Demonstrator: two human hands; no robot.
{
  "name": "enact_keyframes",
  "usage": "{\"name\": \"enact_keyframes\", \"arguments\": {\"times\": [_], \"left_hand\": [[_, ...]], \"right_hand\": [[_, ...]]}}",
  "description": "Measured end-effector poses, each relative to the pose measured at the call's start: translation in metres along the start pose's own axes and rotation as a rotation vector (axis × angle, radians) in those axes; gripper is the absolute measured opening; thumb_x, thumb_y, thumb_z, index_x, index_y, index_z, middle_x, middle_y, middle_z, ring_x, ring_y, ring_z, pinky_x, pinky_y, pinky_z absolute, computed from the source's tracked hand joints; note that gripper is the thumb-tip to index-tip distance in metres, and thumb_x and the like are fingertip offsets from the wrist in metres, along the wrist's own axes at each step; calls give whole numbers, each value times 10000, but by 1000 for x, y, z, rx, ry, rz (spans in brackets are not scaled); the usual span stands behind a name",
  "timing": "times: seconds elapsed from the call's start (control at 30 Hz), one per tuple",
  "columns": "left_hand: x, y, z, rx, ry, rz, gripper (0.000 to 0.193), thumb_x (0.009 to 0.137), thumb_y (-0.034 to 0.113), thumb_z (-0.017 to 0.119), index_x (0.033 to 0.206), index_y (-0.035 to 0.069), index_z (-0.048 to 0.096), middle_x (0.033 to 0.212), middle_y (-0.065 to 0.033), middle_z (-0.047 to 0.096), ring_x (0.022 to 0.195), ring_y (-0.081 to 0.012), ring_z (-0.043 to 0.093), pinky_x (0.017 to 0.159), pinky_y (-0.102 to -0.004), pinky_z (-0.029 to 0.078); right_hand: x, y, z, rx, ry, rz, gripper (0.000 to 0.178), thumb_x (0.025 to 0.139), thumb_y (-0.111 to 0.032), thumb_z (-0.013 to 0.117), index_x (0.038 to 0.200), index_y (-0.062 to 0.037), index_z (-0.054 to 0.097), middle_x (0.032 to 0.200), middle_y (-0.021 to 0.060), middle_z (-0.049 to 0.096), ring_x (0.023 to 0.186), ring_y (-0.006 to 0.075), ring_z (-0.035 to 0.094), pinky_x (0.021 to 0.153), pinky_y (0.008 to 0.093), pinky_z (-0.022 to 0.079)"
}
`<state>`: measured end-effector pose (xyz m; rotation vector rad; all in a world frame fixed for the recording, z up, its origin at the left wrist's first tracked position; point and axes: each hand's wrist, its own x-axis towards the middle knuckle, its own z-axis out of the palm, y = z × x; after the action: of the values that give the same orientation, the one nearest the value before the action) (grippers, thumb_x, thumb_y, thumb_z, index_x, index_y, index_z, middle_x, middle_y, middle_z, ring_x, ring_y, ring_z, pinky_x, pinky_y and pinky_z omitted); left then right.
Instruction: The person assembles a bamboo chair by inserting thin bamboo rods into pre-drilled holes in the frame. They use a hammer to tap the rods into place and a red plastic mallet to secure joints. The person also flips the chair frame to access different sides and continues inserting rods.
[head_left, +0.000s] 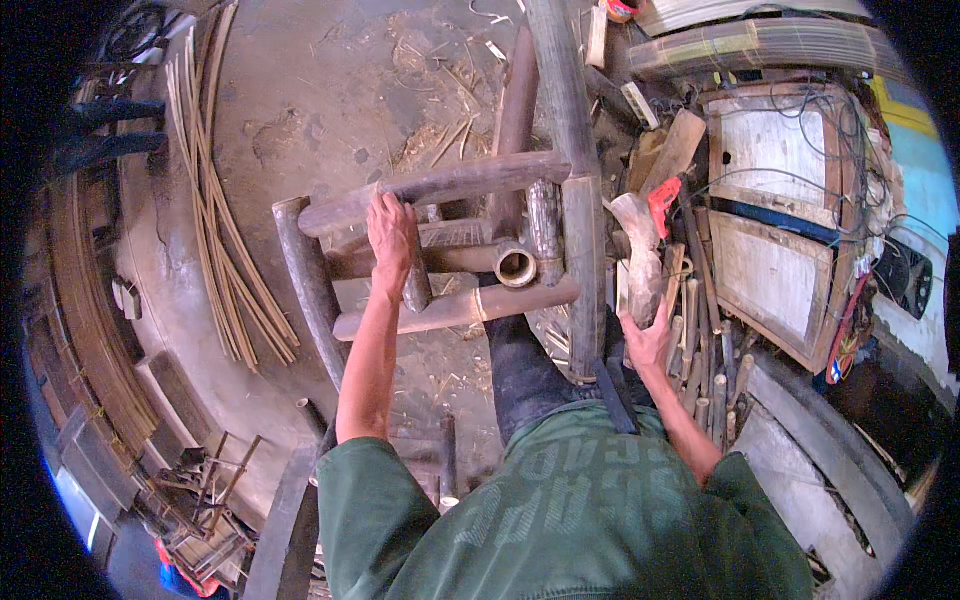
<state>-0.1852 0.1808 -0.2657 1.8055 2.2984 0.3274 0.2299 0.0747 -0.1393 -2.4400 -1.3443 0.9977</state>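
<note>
A frame of thick dark bamboo poles stands in front of me, with a long upright pole (pixel 583 270) on its right and crossing rails (pixel 450 182). My left hand (pixel 392 235) is closed on the bamboo frame where a short bamboo piece (pixel 417 275) meets the upper rail. The cut, hollow end of a bamboo pole (pixel 515 266) faces me between the rails. To the right of the frame, my right hand (pixel 649 338) grips the lower end of a rough, pale wooden block (pixel 639 245), irregular in shape. It is apart from the frame.
Beside the block lies a red-orange tool (pixel 663 205), over cut bamboo lengths (pixel 700 350). Framed white panels (pixel 775 150) with loose cables stand at right. Long thin bamboo strips (pixel 215 220) lie on the floor (pixel 300 100) at left; shavings litter it. A rolled slatted mat (pixel 760 45) is at far right.
</note>
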Motion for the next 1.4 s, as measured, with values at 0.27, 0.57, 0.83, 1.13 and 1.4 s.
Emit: {"name": "enact_keyframes", "arguments": {"times": [0.27,0.57,0.83,1.13,1.4], "left_hand": [[-4,-22,13,-18,-81,184,398,826,185,634,1112,-61,507,1198,-299,507,980,-456,530,866,-483,451],[-15,-53,-4,-129,26,-110,201,783,163,630,825,1,518,854,-213,574,828,-407,557,709,-495,438],[-16,-51,21,150,40,35,390,895,343,533,1062,-8,514,970,-248,617,885,-421,605,749,-497,488],[16,-40,20,326,-203,215,282,896,270,500,1048,35,532,997,-219,628,918,-411,625,768,-503,499],[30,-40,20,307,-262,130,278,868,289,526,928,32,611,844,-217,663,811,-419,645,706,-512,507]], "right_hand": [[-46,51,25,130,26,185,861,757,-311,729,1381,91,292,1330,300,445,1243,388,446,1052,405,346],[-65,54,22,407,19,335,782,785,-250,715,1370,75,310,1105,241,569,920,281,595,810,368,478],[-76,143,32,531,76,396,841,786,-239,724,1393,96,247,1075,215,560,817,236,587,724,354,504],[-103,197,8,470,254,455,857,776,-255,738,1407,64,253,770,94,605,596,138,555,521,293,471],[-112,208,20,692,264,550,812,797,-206,713,1408,19,227,837,92,593,593,127,546,495,279,453]]}}
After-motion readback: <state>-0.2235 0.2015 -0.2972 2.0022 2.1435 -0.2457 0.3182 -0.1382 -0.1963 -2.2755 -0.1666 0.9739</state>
